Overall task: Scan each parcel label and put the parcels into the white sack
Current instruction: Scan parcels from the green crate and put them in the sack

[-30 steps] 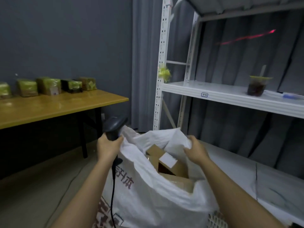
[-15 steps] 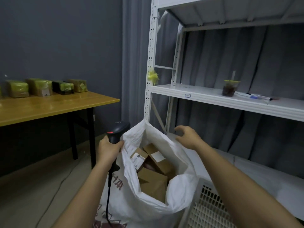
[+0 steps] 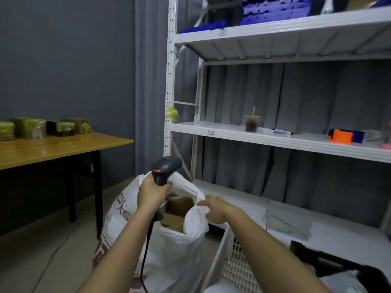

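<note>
A white metal shelving rack [image 3: 275, 140] stands behind the white sack [image 3: 179, 246], with a plastic cup of dark contents [image 3: 252, 123], a marker pen [image 3: 279, 131] and an orange-and-blue object [image 3: 342, 136] on its middle shelf and blue bins [image 3: 273, 9] on top. A white perforated basket [image 3: 237, 269] sits just right of the sack. To the left, a wooden table [image 3: 53, 149] carries a row of yellow-taped parcels [image 3: 42, 127].

Red-brown printed characters run down the sack's side, too creased to read; small shelf tags are illegible.

The left hand [image 3: 151, 195] curls round the handle of a black barcode scanner [image 3: 165, 170] over the sack's mouth. The right hand [image 3: 215, 208] pinches the sack's rim. Brown cardboard boxes [image 3: 179, 208] lie inside.

Half a second ago the right hand hovered free above the rim; the view has also tilted up, revealing the top shelf.
</note>
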Demonstrator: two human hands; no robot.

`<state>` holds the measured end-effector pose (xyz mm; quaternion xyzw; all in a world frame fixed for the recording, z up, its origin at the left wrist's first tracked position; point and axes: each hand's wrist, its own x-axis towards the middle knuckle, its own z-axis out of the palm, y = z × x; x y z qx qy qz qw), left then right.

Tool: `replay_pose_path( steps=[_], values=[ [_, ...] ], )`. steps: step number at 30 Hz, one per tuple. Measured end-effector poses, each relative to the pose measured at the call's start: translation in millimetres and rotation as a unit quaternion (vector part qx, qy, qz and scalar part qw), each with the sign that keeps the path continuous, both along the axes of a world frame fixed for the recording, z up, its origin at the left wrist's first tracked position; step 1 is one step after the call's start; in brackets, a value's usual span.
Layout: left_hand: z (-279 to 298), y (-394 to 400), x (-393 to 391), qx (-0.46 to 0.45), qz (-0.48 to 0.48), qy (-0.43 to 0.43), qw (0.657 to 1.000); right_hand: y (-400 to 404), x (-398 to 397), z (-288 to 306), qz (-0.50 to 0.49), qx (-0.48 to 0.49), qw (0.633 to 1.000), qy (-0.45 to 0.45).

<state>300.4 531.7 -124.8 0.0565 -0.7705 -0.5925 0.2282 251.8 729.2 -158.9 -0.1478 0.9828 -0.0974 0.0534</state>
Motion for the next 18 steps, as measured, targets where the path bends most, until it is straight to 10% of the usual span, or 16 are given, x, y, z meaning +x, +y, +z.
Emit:
replay_pose_path(
  steps=[5, 18],
  values=[
    [5, 51, 15, -0.003, -0.074, 0.038, 0.997, 38, 17, 6, -0.067, -0.178, 0.980, 0.062],
    [-36, 273, -19, -0.091, -0.267, 0.012, 0.959, 270, 85, -67, -0.340, -0.516, 0.767, 0.173]
  ],
)
